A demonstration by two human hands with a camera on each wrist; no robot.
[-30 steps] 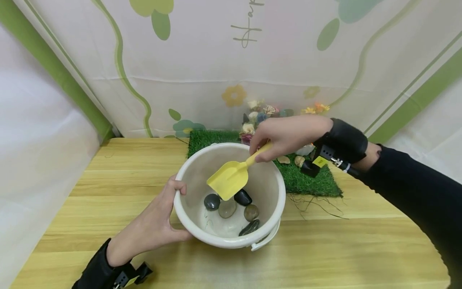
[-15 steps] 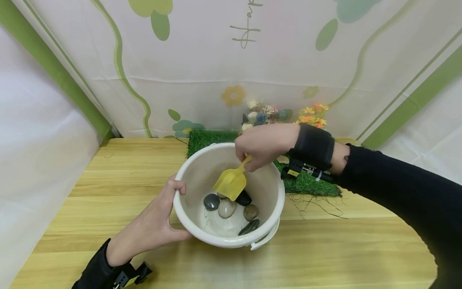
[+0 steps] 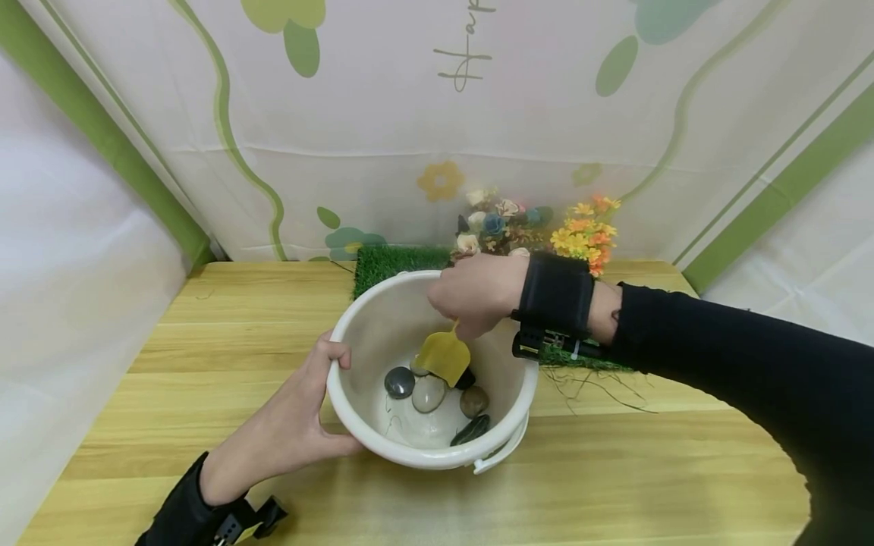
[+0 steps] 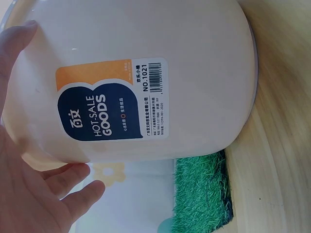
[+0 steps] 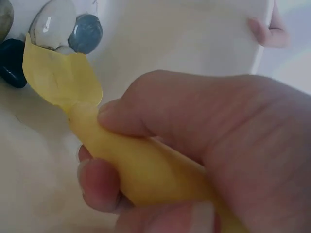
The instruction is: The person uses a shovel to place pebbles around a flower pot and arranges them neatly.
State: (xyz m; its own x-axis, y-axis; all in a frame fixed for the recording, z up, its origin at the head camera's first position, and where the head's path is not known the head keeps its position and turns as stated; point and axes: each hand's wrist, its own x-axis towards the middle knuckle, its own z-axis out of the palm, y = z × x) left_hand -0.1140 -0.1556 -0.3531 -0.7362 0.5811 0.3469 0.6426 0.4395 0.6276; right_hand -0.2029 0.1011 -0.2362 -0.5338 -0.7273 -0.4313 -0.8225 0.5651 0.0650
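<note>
In the head view my left hand (image 3: 293, 417) grips the left side of a white bucket (image 3: 372, 326), fingertips hooked over its rim. The left wrist view shows the bucket's label (image 4: 109, 99) and the thumb and fingers against its side. My right hand (image 3: 481, 292) holds a yellow toy shovel (image 3: 444, 358) by its handle, with its blade inside the bucket. On the bucket floor lie a grey stone (image 3: 399, 382), a pale stone (image 3: 428, 394), a brown stone (image 3: 474, 402) and a dark striped stone (image 3: 470, 430). The blade partly covers a black stone (image 3: 466, 378).
Behind the bucket lies an artificial grass mat (image 3: 403, 260), partly hidden by my right arm. Mixed artificial flowers (image 3: 495, 220) and yellow-orange flowers (image 3: 587, 231) stand at the back, before a patterned cloth (image 3: 362, 114). The bucket's handle (image 3: 504, 457) hangs at its front right.
My right hand has moved left and lower over the bucket, and the shovel's blade has turned steeper and gone down toward the stones. The left hand and bucket stay put.
</note>
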